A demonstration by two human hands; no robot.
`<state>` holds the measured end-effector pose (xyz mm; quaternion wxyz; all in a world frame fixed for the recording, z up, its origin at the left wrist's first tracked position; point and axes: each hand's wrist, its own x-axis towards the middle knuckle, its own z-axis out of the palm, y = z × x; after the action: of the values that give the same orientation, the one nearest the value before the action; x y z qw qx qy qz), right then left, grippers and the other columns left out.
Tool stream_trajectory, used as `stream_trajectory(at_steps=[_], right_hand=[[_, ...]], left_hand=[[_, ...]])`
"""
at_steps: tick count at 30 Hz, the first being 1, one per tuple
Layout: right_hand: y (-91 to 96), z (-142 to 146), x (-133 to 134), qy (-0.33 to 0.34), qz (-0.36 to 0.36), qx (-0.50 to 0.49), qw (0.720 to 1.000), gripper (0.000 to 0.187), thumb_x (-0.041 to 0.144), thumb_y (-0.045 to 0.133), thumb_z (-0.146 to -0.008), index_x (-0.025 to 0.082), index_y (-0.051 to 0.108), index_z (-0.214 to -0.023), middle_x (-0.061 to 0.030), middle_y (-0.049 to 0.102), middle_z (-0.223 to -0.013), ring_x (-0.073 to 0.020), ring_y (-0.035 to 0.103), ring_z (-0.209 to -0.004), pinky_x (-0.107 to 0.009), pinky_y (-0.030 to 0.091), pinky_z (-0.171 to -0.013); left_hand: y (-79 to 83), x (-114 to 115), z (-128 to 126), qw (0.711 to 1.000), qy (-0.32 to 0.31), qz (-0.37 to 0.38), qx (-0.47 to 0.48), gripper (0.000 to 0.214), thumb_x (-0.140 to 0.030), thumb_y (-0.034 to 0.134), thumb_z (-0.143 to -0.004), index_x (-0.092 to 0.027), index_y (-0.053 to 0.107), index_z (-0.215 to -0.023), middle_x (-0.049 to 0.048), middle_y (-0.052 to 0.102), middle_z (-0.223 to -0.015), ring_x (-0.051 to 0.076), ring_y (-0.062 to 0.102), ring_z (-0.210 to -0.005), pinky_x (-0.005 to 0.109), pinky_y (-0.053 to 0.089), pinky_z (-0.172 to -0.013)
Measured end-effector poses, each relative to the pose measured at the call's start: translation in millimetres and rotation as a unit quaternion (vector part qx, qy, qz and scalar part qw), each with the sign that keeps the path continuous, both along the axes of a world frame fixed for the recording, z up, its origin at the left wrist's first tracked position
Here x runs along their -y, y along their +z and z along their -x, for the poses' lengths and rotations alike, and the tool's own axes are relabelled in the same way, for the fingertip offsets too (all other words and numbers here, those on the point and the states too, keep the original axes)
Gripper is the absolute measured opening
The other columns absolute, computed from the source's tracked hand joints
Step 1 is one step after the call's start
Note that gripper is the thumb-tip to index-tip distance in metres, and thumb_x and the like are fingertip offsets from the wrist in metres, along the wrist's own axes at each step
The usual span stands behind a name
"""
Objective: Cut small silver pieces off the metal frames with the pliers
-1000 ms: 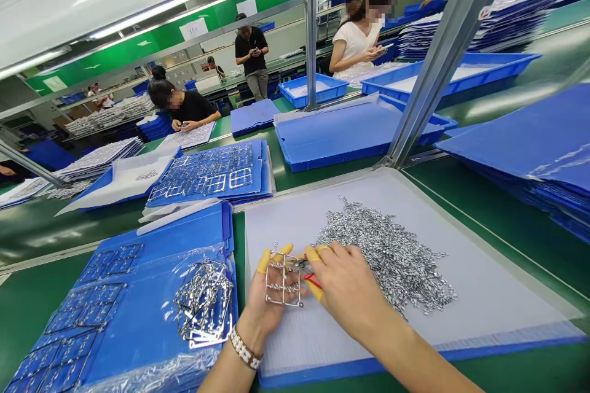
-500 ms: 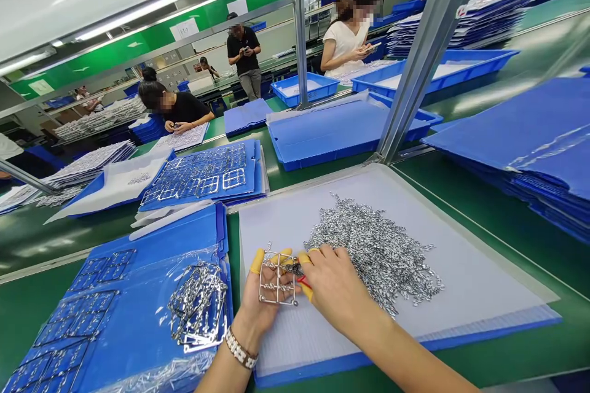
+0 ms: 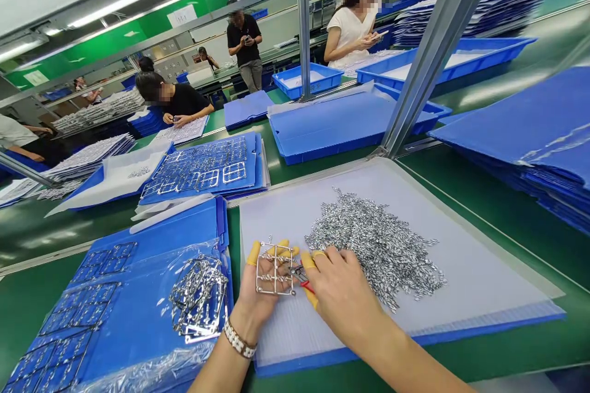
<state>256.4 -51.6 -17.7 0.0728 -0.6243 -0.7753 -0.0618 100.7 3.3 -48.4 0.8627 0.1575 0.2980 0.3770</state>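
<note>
In my left hand [image 3: 259, 302], palm up, lies a small chrome sprue frame [image 3: 276, 268] with little parts still on its bars. The thumb and fingers, in yellow finger covers, hold its edges. My right hand [image 3: 343, 288] is closed around red-handled nippers [image 3: 299, 272], whose jaws are at the frame's right side. Its covered fingertips partly hide the handles. Right beside the hands is a heap of small silvery parts [image 3: 378, 245] on a white sheet [image 3: 461, 239]. To the left, a tangled pile of chrome frames [image 3: 199, 295] lies on plastic film.
Several dark-looking frames [image 3: 78, 307] rest on the blue board [image 3: 133, 319] at left. Further back are a blue board with chrome frames [image 3: 198, 166], blue trays [image 3: 332, 126] and a stack of blue sheets [image 3: 520, 129]. A metal post [image 3: 437, 55] rises behind the white sheet. Other people work beyond.
The nippers' jaws have drawn back slightly from the middle of the frame to its right side. My left hand still holds the frame, and the whole view has shifted a little.
</note>
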Motion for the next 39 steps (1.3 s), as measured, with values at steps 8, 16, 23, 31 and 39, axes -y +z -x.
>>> stream_trajectory(at_steps=[8,16,23,31,39], right_hand=[[-5.4,12,5,0.016,0.031,-0.002,0.999,0.023,0.025,0.064,-0.079,0.018,0.062,-0.101,-0.0063,0.063,-0.084,-0.0246,0.052,-0.083,-0.04,0.03,-0.07],[-6.7,7,3,0.038,0.033,0.0,0.999,0.021,0.011,0.059,-0.078,0.019,0.064,-0.097,-0.0052,0.064,-0.082,-0.0228,0.056,-0.079,-0.037,0.033,-0.069],[-11.8,-6,-3,0.015,0.131,-0.227,0.965,0.025,0.03,0.062,-0.079,0.022,0.063,-0.102,-0.0038,0.067,-0.096,-0.0202,0.06,-0.09,-0.031,0.04,-0.077],[-0.6,-13,-10,-0.049,0.145,-0.402,0.903,0.019,0.034,0.053,-0.081,0.023,0.059,-0.095,-0.0007,0.066,-0.081,-0.0166,0.061,-0.07,-0.028,0.045,-0.064],[-25.2,10,-32,-0.036,0.121,-0.624,0.771,0.021,0.036,0.054,-0.079,0.02,0.055,-0.092,-0.0018,0.065,-0.082,-0.016,0.061,-0.073,-0.028,0.05,-0.068]], left_hand=[[1.5,0,-1,1.0,0.0,0.015,0.002,0.056,-0.054,0.042,-0.088,-0.009,0.06,-0.116,0.0165,0.066,-0.111,0.02,0.064,-0.077,0.031,0.047,-0.068],[1.3,1,-2,1.0,0.011,0.003,-0.023,0.056,-0.054,0.043,-0.087,-0.009,0.061,-0.115,0.0167,0.065,-0.113,0.019,0.063,-0.076,0.032,0.048,-0.073],[8.7,10,-3,0.98,0.141,-0.115,-0.076,0.054,-0.055,0.053,-0.083,-0.019,0.058,-0.124,0.0118,0.062,-0.122,0.022,0.063,-0.09,0.034,0.047,-0.084],[13.1,13,3,0.942,0.199,-0.211,-0.169,0.062,-0.036,0.075,-0.069,-0.023,0.056,-0.127,0.0095,0.056,-0.131,0.024,0.055,-0.111,0.032,0.04,-0.098],[17.2,29,-6,0.847,0.147,-0.417,-0.296,0.075,-0.017,0.084,-0.053,-0.021,0.059,-0.124,0.0152,0.049,-0.135,0.035,0.023,-0.138,0.045,0.011,-0.115]])
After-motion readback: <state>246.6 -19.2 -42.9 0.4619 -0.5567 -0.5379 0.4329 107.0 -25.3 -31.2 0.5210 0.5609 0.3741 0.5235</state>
